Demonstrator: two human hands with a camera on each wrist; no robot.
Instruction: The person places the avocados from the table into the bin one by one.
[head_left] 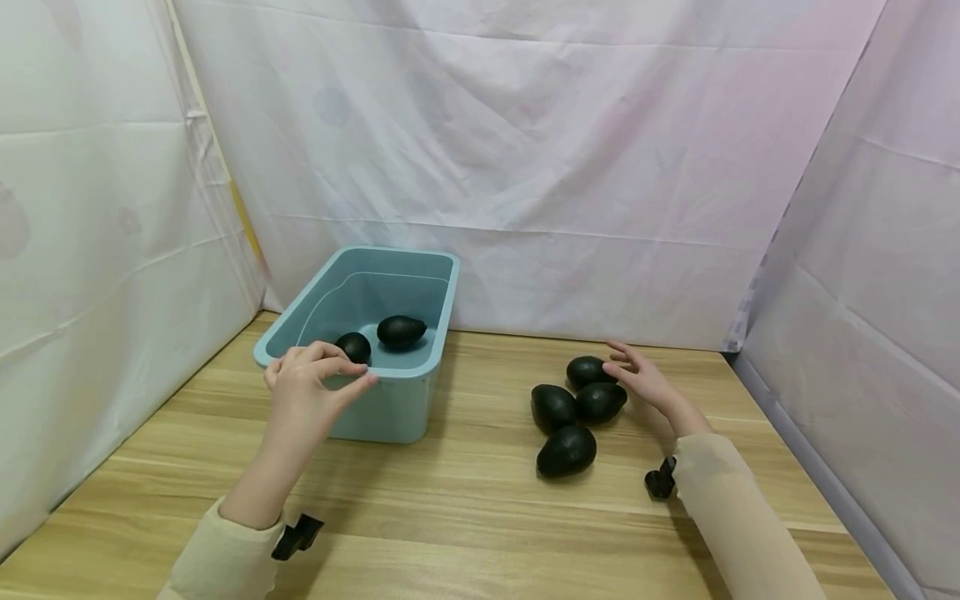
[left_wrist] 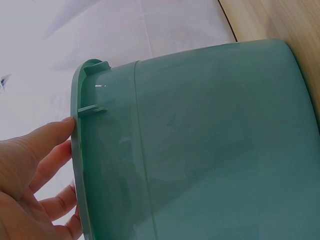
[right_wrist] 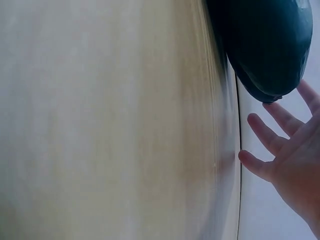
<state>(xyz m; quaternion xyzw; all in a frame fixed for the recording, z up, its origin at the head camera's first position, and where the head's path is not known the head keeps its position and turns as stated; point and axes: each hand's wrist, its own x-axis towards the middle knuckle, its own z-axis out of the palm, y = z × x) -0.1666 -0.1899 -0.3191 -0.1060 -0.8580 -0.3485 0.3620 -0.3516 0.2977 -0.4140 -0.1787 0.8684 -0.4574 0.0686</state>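
Observation:
Thumb and index finger of my left hand (head_left: 307,383) pinch the near rim of a blue-green plastic bin (head_left: 390,412). In the left wrist view the thumb tip meets the bin's lip (left_wrist: 77,160), and the other fingertips go out of sight behind it. Inside the bin lie two dark avocados, one longer avocado (head_left: 401,332) and one avocado (head_left: 354,347) partly behind the hand. My right hand (head_left: 637,375) has its fingers spread, fingertips right at the farthest avocado (head_left: 588,372) of a group on the table. The right wrist view shows an avocado (right_wrist: 270,45) close past the fingertips.
Three more avocados lie close together: one avocado (head_left: 553,408) at left, one avocado (head_left: 602,403) at right and one avocado (head_left: 567,452) nearest me. The wooden table (head_left: 450,525) is bounded by a pale cloth backdrop (head_left: 525,167) behind and at both sides.

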